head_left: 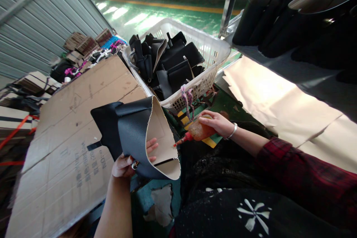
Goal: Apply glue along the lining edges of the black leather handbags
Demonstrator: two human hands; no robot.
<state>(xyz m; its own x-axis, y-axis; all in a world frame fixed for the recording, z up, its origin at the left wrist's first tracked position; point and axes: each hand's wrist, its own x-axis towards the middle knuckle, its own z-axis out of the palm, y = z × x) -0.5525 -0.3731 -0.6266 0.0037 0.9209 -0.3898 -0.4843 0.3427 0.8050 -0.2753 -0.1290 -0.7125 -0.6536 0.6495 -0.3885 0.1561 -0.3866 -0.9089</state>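
My left hand [124,165] grips a black leather bag piece [132,130], its thumb on the outside by a metal ring and some fingers showing inside the opening. The pale inner lining [160,134] faces right, and a black flap with a narrow tab spreads out to the left over the cardboard. In my right hand [216,122] is a translucent bottle [202,129] with orange-red contents. Its red nozzle points left, with the tip at the raw edge of the piece; whether it touches cannot be made out.
A white plastic basket [220,50] of black bag pieces stands beyond my hands. Flattened cardboard [69,137] covers the left surface. Black bags [306,18] sit on a rack at upper right, above pale sheets [279,100]. Stacked materials [80,42] line the far left.
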